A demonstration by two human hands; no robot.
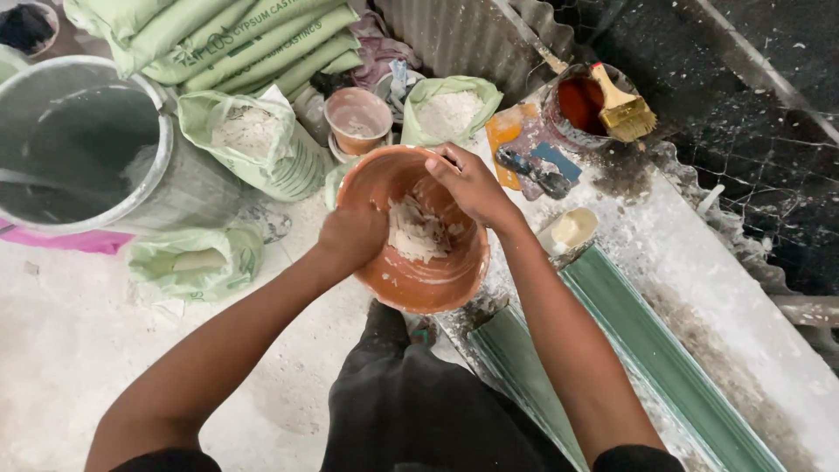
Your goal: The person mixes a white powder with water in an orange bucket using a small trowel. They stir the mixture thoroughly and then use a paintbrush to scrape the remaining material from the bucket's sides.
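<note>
An orange-brown mixing bowl (pixel 419 280) sits tilted at the near end of a long green moulding form (pixel 647 350) that runs along a powder-dusted workbench (pixel 699 253), and inside the bowl lies a lump of pale, dough-like plaster (pixel 418 232). The left hand (pixel 352 234) is down inside the bowl with its fingers curled against the lump, though how tightly they close is hard to tell since they are partly hidden. The right hand (pixel 472 185) grips the far rim, fingers hooked over the edge. Behind the bowl stand an open green sack of white powder (pixel 253 140), a second smaller open sack (pixel 450 109) and a pink plastic cup (pixel 358 118). A large grey drum (pixel 162 166) stands to the left, with stacked green sacks (pixel 236 35) beyond it. On the bench lie a scraper (pixel 533 170), a rusty tin (pixel 577 105) with a yellow brush (pixel 622 109) resting on it, and a small cream-coloured block (pixel 568 229).
</note>
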